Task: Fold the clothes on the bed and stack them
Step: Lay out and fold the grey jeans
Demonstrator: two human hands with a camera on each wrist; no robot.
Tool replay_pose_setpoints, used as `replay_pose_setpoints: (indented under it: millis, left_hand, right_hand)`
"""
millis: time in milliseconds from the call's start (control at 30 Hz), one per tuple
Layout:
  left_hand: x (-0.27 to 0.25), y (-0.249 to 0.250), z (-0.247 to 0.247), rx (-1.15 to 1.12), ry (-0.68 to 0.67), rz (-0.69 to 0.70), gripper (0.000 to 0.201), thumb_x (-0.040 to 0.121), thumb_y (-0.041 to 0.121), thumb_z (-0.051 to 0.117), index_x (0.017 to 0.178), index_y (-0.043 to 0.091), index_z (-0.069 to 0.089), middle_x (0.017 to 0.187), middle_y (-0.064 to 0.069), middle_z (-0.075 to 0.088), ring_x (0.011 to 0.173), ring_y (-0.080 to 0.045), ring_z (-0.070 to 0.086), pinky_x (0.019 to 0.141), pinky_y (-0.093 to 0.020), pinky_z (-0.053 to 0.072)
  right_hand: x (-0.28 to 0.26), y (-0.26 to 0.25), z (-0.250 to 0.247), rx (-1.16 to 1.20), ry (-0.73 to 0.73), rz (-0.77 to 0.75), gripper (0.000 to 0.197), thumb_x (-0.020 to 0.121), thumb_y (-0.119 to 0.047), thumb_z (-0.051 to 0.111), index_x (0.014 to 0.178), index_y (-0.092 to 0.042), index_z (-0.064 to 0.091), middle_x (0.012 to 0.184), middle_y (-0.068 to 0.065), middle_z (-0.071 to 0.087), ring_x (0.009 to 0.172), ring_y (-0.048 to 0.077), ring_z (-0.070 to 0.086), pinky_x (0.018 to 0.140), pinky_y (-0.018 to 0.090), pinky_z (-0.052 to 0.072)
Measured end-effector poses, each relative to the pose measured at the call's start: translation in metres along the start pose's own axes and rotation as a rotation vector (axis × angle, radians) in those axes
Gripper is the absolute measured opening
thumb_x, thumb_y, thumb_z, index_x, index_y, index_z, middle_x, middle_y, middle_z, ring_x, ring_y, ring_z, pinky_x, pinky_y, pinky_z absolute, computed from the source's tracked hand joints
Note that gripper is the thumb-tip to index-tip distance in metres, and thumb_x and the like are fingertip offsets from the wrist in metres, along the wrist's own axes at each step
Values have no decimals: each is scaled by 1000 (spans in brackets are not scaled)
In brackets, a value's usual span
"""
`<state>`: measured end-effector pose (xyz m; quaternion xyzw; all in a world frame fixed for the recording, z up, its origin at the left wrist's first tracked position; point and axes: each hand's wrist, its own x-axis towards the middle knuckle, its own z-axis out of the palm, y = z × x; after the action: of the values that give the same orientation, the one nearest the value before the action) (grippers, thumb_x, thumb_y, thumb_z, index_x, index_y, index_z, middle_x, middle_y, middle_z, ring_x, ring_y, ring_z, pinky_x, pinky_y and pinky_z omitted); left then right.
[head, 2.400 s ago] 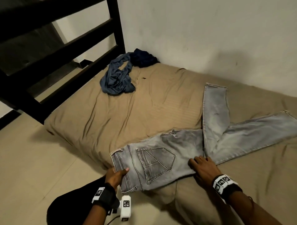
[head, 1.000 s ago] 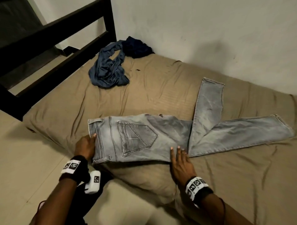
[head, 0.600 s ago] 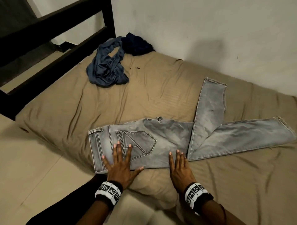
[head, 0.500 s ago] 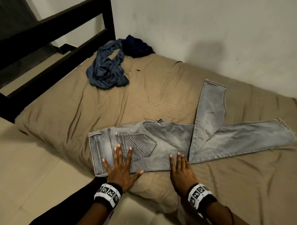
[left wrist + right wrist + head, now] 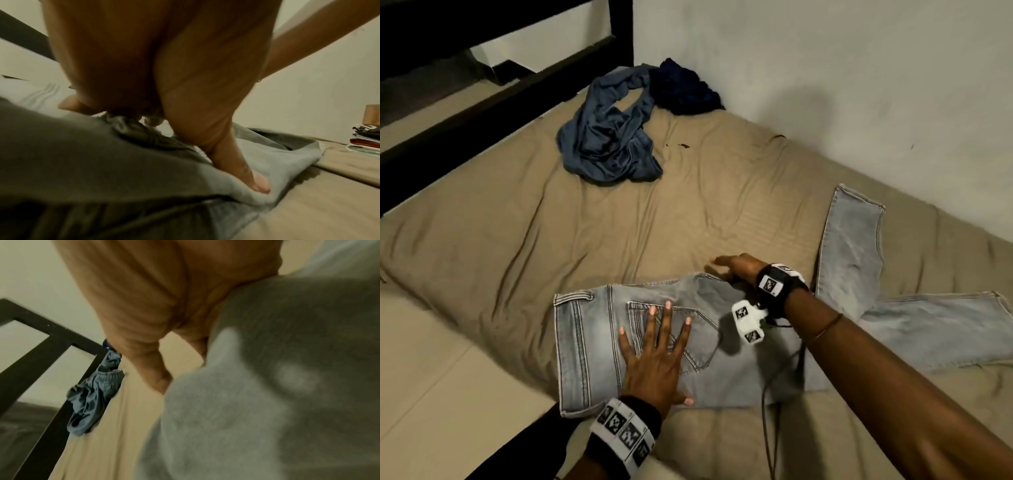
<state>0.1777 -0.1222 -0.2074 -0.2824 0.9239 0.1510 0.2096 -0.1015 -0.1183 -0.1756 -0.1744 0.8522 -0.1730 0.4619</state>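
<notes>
Light grey jeans point(image 5: 592, 346) lie back-side up across the near part of the bed, waistband to the left, with the two legs spread apart at the right. My left hand point(image 5: 657, 349) presses flat on the back pocket, fingers straight and spread; in the left wrist view its thumb point(image 5: 257, 183) bears down on the denim point(image 5: 277, 154). My right hand point(image 5: 736, 265) reaches over the jeans to their far edge near the crotch, fingers extended and blurred. In the right wrist view the right hand point(image 5: 144, 305) sits against the grey fabric point(image 5: 246, 402).
A crumpled blue garment point(image 5: 609, 137) and a dark navy one point(image 5: 681, 89) lie at the far left corner of the tan bed point(image 5: 482, 240). A black bed frame point(image 5: 465, 116) runs along the left. A stack of folded clothes point(image 5: 366, 139) sits far right.
My right hand left the near edge of the jeans and reached across to their far edge. My left hand stays flat on the back pocket.
</notes>
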Motion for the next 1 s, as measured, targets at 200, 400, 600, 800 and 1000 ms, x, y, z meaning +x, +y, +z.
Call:
replay_pose_setpoints:
  millis: [200,400,600,800,1000]
  left_hand:
    - [4,2,-5,6,-25,-17,144,68,75,72,149,33,-38,150,-10,-54,140,-38,-44,93,-80,-26]
    - [3,3,-9,4,-50,-33,144,67,74,73,150,33,-38,152,-9,-51,142,-37,-42,93,-78,-28]
    - [5,4,-18,-18,-104,-27,144,69,70,76,150,32,-37,154,-9,-49,145,-38,-38,95,-79,-25]
    - [8,-4,-47,-2,-14,28,126,75,60,79,160,34,-10,169,-12,-12,154,-39,-2,114,-64,17]
    - [13,-22,-46,5,78,-97,142,69,64,80,154,35,-30,160,-5,-40,150,-40,-29,111,-78,-1]
  right_hand:
    - [29,-10,-15,3,-44,-47,23,69,-22,85,70,-7,68,87,15,71,96,30,64,100,49,53]
    - [46,-14,-5,206,163,-88,25,75,3,78,60,-8,61,73,16,70,76,30,68,71,38,56]
    - [63,-20,-2,-152,146,-339,31,80,8,61,65,-18,66,68,3,73,74,24,72,75,36,57]
    - [10,-40,-8,-712,367,-414,7,92,-23,60,92,-20,65,99,12,67,95,37,65,76,39,51]
    - [-69,40,84,-1080,285,-854,94,89,-63,48,158,-6,20,163,27,15,152,43,15,120,61,19]
